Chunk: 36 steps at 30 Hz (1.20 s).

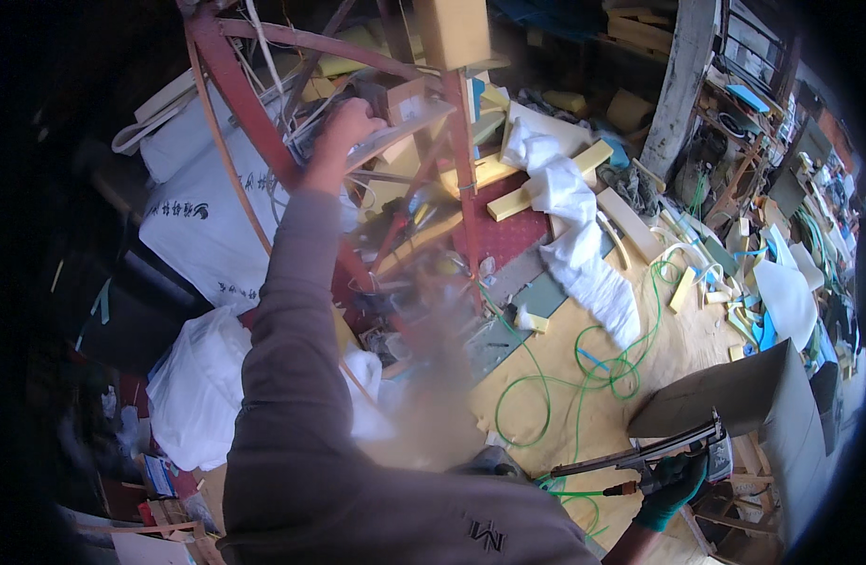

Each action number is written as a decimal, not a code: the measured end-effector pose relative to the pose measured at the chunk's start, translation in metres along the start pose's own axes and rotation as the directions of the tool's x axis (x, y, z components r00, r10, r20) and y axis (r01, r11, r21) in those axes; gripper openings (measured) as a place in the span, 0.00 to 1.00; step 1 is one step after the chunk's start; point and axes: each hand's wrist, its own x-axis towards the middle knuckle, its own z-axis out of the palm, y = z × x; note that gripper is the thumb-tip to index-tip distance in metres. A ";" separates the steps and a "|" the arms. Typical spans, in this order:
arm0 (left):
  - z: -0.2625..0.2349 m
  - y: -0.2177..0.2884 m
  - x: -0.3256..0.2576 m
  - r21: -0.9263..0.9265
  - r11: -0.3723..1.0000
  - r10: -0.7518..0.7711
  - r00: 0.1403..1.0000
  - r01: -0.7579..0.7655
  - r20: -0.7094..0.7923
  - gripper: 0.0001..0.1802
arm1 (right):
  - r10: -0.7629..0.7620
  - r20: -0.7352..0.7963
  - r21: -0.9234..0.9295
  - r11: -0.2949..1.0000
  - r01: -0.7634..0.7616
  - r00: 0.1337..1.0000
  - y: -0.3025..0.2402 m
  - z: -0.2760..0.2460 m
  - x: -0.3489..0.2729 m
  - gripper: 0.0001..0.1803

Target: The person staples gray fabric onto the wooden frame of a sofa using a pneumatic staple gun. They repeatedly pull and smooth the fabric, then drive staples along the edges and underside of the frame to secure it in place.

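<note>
My bare left hand (346, 130) reaches up to a small shelf (405, 134) on a red metal frame (233, 94). Its fingers are curled in beside a small cardboard box (407, 99), and what they hold, if anything, is hidden. At the lower right my right hand (676, 487), in a green and dark glove, grips a pneumatic staple gun (640, 457) with a long magazine. A green air hose (579, 492) joins the gun at a brass-coloured fitting, and loops of it lie on the wooden board below.
Yellow foam strips (551, 186) and crumpled white wadding (584, 259) lie ahead. A grey upholstered panel (715, 400) stands beside the staple gun. White bags (202, 386) are at my left; scraps (781, 301) pile up at the far right. A pale block (452, 33) tops the frame.
</note>
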 end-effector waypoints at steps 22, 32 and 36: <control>0.007 -0.018 0.026 0.164 0.946 0.276 0.960 -0.280 0.044 0.20 | 0.115 -0.037 -0.003 0.993 -0.115 0.993 0.017 0.006 -0.027 0.13; -0.003 -0.051 0.076 0.042 0.971 0.239 0.965 -0.235 -0.109 0.17 | -0.084 -0.016 -0.222 0.972 0.078 0.996 0.020 0.012 -0.032 0.23; -0.048 -0.043 0.029 -0.150 0.943 0.241 0.919 -0.298 -0.311 0.16 | -0.338 0.113 -0.479 0.805 0.350 0.934 0.034 -0.007 -0.015 0.21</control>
